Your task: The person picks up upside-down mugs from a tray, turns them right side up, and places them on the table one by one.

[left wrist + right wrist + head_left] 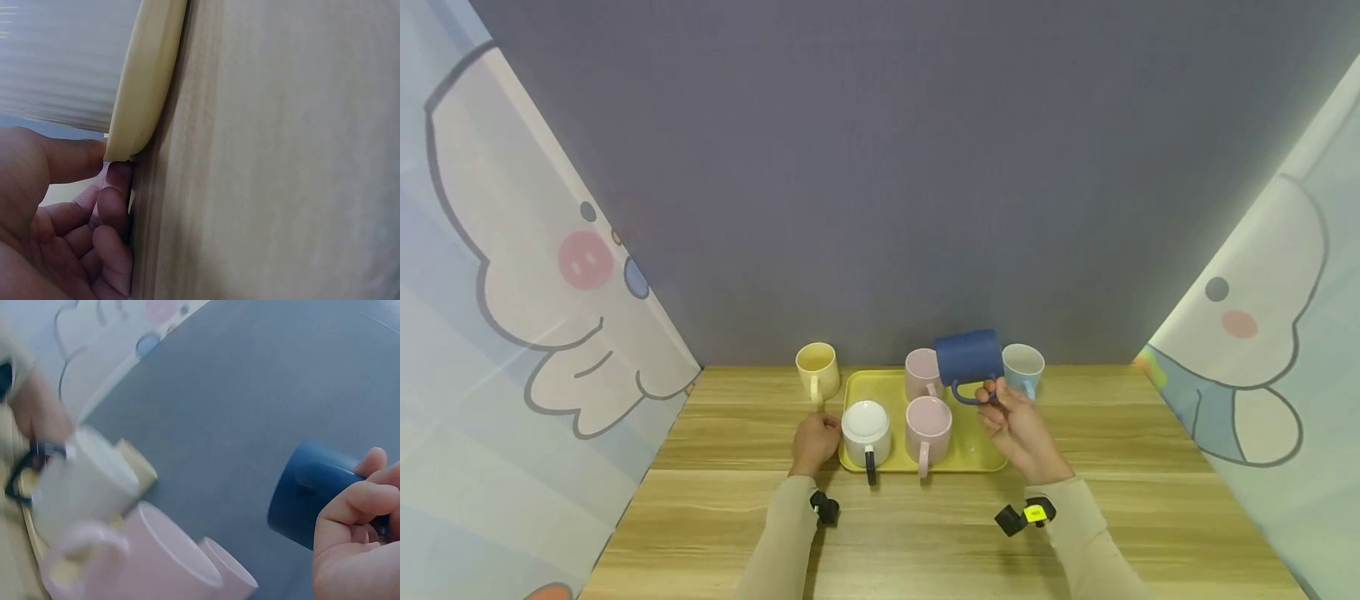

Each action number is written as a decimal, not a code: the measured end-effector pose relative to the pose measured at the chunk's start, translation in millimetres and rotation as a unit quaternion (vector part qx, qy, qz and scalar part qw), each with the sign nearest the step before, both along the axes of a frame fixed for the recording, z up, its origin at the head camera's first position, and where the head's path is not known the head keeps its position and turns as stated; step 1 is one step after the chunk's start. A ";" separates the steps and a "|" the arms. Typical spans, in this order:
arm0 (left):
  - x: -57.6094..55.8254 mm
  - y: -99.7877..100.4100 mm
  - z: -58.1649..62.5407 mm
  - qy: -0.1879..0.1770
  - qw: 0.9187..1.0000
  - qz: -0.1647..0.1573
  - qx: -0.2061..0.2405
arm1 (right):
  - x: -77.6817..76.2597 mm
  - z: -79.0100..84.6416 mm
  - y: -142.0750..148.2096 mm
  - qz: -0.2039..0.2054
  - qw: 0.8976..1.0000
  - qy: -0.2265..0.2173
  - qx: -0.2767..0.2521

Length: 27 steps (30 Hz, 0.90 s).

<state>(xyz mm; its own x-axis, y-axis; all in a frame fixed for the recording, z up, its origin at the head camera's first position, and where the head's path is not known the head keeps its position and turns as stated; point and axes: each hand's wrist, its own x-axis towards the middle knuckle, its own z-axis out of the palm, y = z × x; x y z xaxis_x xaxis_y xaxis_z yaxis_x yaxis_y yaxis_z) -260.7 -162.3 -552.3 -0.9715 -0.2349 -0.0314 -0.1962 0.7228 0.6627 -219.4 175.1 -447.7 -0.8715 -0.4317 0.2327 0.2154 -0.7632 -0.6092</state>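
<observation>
Mug (968, 357), dark blue, held sideways above the 1 o'clock side of the yellow tray (871, 385), its handle clamped in the right hand (1021, 427); the left hand (816, 443) pinches the 9 o'clock rim. Apparent step: carrying; setting down would require turning upright, clear of the pink mugs (928, 425).

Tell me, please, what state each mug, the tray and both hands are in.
Yellow tray: lying flat.
Dark blue mug: lifted, tipped on its side.
Light blue mug: upright, mouth up.
Yellow mug: upright, mouth up.
White mug: standing on the tray, seemingly upside down.
Front pink mug: standing on the tray.
Rear pink mug: standing on the tray.
Left hand: pinching the yellow tray's rim.
Right hand: holding the dark blue mug's handle.
</observation>
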 end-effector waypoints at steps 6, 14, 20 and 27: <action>1.5 0.1 0.9 0.002 1.000 0.001 -0.002 | -1.5 -5.1 -1.4 0.061 0.995 -0.012 -0.076; 2.3 0.9 1.3 0.002 1.000 0.004 -0.004 | -0.8 -8.6 -5.3 0.072 0.989 -0.033 -0.125; 2.8 1.3 0.2 0.007 1.000 0.009 0.003 | 0.0 -8.6 -7.5 0.088 0.984 -0.040 -0.151; 4.3 -3.0 3.5 0.061 0.996 -0.013 0.064 | 0.2 -10.1 -10.0 0.092 0.986 -0.024 -0.136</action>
